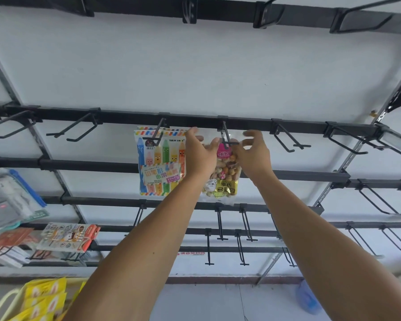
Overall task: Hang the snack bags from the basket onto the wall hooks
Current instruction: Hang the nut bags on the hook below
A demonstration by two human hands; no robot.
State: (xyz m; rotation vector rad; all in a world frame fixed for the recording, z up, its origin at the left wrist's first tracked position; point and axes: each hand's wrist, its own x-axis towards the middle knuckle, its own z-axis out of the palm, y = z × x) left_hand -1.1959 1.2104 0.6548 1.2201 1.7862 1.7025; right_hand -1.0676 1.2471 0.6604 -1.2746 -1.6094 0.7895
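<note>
Head view: my left hand (200,151) & right hand (252,154) pinch the nut bag (222,174) top either side of hook (227,135), bag hanging long-axis down, hook tip pointing toward me.

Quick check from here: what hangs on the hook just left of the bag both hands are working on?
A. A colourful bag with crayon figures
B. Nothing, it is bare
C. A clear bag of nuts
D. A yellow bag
A: the crayon bag hangs on the hook left of the nut bag, which the left hand and right hand hold.
</note>
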